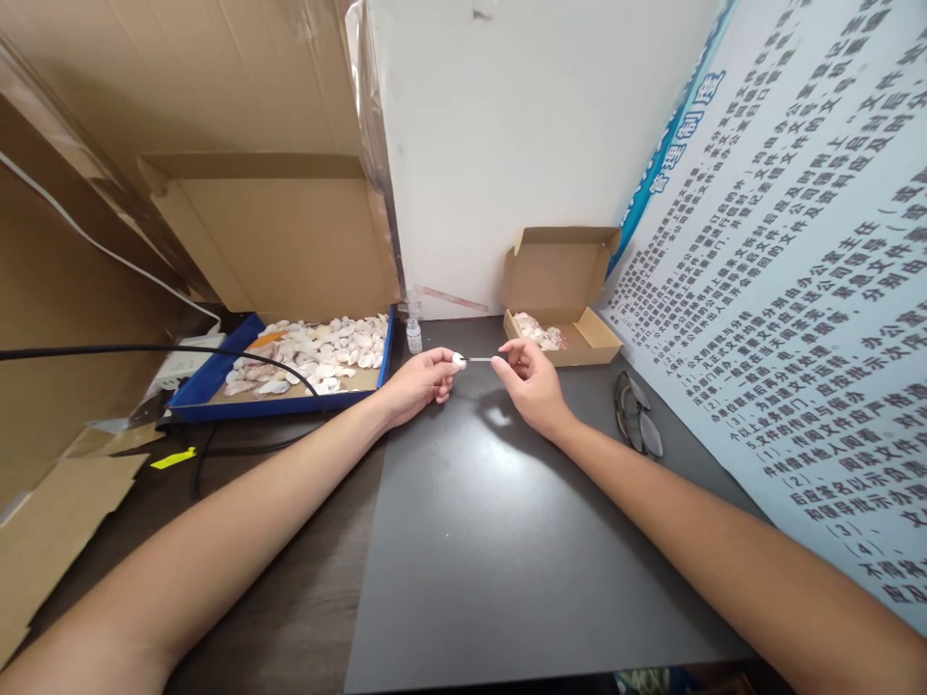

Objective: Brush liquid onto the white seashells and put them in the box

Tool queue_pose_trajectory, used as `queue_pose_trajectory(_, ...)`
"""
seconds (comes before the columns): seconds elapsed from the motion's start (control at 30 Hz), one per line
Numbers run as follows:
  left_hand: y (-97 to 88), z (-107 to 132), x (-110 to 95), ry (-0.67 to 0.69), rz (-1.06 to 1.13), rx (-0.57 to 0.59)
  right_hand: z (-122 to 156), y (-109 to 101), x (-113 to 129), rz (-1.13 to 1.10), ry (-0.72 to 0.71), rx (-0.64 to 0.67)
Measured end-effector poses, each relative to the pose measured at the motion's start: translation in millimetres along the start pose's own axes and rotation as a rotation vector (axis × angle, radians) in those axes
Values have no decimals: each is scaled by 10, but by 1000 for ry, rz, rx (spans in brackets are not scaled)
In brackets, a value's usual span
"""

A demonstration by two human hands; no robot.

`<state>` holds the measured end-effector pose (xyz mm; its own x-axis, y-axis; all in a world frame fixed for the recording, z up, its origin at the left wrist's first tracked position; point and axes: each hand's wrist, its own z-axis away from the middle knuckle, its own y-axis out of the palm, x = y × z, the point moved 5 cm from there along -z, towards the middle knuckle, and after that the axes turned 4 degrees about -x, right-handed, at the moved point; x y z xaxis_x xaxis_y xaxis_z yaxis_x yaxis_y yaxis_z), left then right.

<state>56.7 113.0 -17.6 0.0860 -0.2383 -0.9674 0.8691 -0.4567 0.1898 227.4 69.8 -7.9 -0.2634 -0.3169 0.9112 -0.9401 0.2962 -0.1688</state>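
The left hand (422, 386) is pinching a white shell (459, 361), the right hand (534, 384), at its three o'clock, is gripping a thin stick (482, 360); over-pressing could dislodge the shell.

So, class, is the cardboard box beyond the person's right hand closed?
No: the cardboard box beyond the right hand has its lid raised, with seashells visible inside.

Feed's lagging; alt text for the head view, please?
The left hand pinches a small white object; the right hand holds a thin stick, its dark end at that object. Beyond, left to right: blue box of shells, bottle, open cardboard box.
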Motion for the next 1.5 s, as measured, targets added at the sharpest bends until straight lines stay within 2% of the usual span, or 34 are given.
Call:
queue_pose_trajectory(0.13,7,-20,28,19,-31,16,-52,-21,2,-31,36,4)
queue_pose_trajectory(0.27,35,-34,37,86,-174,66,-89,-24,-18,-52,60,22)
queue_pose_trajectory(0.47,64,2,6,107,-300,90,-88,-59,-34,-42,42,-22)
queue_pose_trajectory(0.6,73,16,-7,107,-313,90,-66,-33,-24,-58,42,30)
queue_pose_trajectory(0.93,77,24,-16,96,-323,89,-91,-30,-18,-102,93,39)
queue_pose_trajectory(1.07,75,22,-13,91,-324,91,-92,1,-47,-127,135,93)
queue_pose_trajectory(1.2,67,17,-7,99,-318,85,-105,-28,-64,-118,135,31)
queue_pose_trajectory(1.37,66,15,0,103,-323,90,-100,3,-74,-153,180,80)
queue_pose_trajectory(1.5,64,17,-6,110,-328,84,-103,-7,-76,-159,195,58)
